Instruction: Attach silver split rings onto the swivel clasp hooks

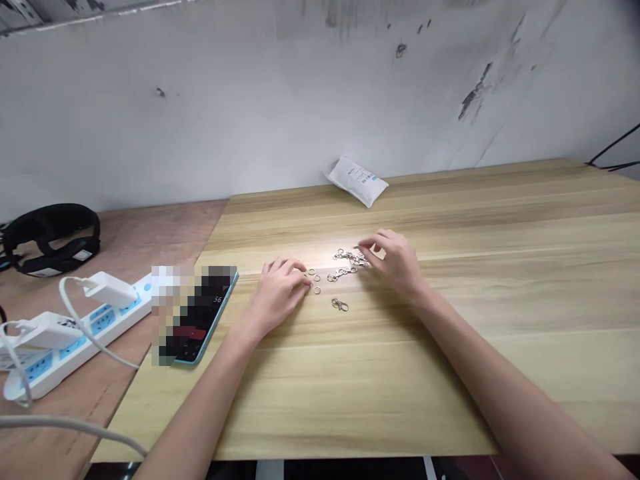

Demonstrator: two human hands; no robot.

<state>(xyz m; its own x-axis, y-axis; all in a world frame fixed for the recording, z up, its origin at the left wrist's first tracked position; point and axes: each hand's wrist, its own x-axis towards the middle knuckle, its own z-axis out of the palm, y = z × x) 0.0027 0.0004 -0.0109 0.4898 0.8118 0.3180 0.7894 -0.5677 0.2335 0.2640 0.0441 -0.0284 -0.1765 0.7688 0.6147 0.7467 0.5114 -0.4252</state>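
Note:
My left hand [281,291] rests on the table with its fingers bent together. Its fingertips are at a small group of metal key rings [317,291] and seem to pinch one, mostly hidden by the fingers. Just right of the rings lies a pile of silver swivel clasps [343,273] with rings on them. Over the pile's right edge, my right hand [395,260] has thumb and forefinger closed on a small metal clasp [355,247], of which only the tip shows. One clasp with a ring [340,305] lies apart, nearer to me.
A white labelled packet [357,180] lies at the back by the wall. Left of my left arm is a phone [207,320] with a lit screen. Further left are a power strip [100,327] with plugged-in chargers, loose cables and a black headband [53,237].

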